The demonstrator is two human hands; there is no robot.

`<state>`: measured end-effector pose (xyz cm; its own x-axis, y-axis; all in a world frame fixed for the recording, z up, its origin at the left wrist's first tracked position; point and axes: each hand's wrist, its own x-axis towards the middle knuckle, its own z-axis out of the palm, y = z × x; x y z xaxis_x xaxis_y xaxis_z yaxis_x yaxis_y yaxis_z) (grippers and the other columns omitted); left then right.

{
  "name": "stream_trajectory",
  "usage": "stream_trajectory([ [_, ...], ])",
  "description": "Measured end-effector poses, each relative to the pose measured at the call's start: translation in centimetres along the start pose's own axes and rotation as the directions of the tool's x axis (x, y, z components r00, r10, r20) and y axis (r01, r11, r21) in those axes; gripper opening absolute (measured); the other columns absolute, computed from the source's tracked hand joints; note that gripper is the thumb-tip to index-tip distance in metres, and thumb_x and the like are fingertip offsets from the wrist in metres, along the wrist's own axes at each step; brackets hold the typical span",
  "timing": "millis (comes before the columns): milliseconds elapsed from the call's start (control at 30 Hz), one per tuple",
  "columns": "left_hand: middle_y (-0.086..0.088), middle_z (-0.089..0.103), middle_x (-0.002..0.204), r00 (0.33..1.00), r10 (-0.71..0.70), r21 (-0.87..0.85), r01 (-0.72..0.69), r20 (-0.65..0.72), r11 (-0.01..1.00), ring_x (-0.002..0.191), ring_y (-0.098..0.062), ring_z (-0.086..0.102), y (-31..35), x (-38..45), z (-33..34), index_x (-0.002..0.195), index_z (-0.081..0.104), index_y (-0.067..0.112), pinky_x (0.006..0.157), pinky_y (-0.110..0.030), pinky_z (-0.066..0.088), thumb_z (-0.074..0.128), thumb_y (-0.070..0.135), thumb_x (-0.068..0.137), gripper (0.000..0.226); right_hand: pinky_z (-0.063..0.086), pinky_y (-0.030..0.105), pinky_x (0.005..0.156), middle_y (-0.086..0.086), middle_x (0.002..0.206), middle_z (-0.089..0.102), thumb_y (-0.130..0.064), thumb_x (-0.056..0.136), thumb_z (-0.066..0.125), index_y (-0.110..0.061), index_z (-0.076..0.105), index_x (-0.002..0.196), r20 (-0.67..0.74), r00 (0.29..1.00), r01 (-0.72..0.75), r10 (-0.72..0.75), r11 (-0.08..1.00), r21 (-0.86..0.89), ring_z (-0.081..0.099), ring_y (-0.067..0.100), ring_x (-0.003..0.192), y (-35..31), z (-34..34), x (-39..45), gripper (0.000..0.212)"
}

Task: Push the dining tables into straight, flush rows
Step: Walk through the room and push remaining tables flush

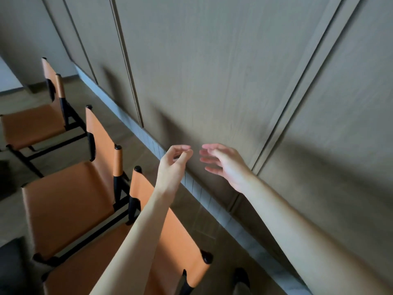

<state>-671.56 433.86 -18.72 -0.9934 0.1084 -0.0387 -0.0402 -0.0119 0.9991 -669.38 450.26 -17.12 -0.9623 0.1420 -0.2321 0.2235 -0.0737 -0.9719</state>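
Head view, one frame; both bare forearms reach forward, hands raised in the air before a wall.

Left hand: grip loosely curled, thumb and fingertips drawn near each other, holding nothing; it hangs above the skirting, touching no surface that can be made out.

Right hand: grip open, fingers spread and relaxed, pointing toward the left hand; holding nothing; the two hands lie near each other but apart.

Dining tables: none in sight in this view; their place cannot be told.

Surroundings: wood-grain wall panels in grey-brown, divided by narrow vertical grooves, fill the upper and right part of the view; a pale ribbed skirting runs along their foot, slanting from upper left to lower right.

Three chairs with tan leather seats and backs on black frames stand in a row at left, backs toward the wall: far chair; middle chair; near chair, partly hidden under the left forearm; middle and near chairs sit just beside each other, the far one stands a little apart.

Open room: a strip of wood floor lies between chair backs and skirting; a dark shoe tip shows on it at the lower edge; the strip is narrow beside the near chair.
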Motion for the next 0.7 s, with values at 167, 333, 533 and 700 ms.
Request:
stream_trajectory([
  [167,0.013,0.074,0.102,0.978,0.022,-0.044,-0.032,-0.207,0.999,0.11,-0.027,0.066,0.4,5.0,5.9,0.092,0.073,0.034,0.105,-0.052,0.049,0.064,0.054,0.073,0.029,0.053,0.037,0.103,-0.004,0.124,0.071,-0.016,0.102,0.055,-0.022,0.067,0.122,0.181,0.983,0.006,0.011,0.996,-0.093,0.069,0.012,0.112,-2.9,-5.2,6.9,0.025],
  [333,0.019,0.073,0.096,0.919,0.0,-0.022,-0.01,-0.394,1.0,0.106,-0.018,0.068,0.6,6.4,7.8,0.098,0.071,0.03,0.103,-0.045,0.049,0.065,0.041,0.085,0.019,0.052,0.037,0.1,-0.007,0.112,0.073,-0.014,0.1,0.057,-0.029,0.07,0.104,0.366,0.931,0.067,-0.011,0.988,-0.141,0.069,0.016,0.113,-5.6,-6.0,12.1,0.02],
  [533,0.014,0.074,0.101,0.787,-0.024,0.017,0.044,-0.617,0.999,0.104,-0.007,0.067,1.1,5.4,4.1,0.099,0.072,0.032,0.102,-0.039,0.051,0.061,0.045,0.08,0.026,0.056,0.034,0.094,-0.004,0.116,0.073,-0.018,0.1,0.06,-0.026,0.071,0.109,0.562,0.827,0.092,0.018,0.982,-0.167,0.07,0.012,0.107,-5.4,-1.0,16.1,0.017],
  [700,0.012,0.074,0.101,0.658,-0.029,0.015,0.061,-0.753,0.998,0.102,-0.009,0.068,1.0,4.6,0.8,0.097,0.072,0.036,0.092,-0.033,0.052,0.063,0.041,0.088,0.014,0.057,0.036,0.094,-0.003,0.114,0.072,-0.02,0.099,0.06,-0.027,0.071,0.107,0.693,0.72,0.166,0.042,0.959,-0.23,0.069,0.015,0.11,-5.5,4.2,17.8,0.015],
])
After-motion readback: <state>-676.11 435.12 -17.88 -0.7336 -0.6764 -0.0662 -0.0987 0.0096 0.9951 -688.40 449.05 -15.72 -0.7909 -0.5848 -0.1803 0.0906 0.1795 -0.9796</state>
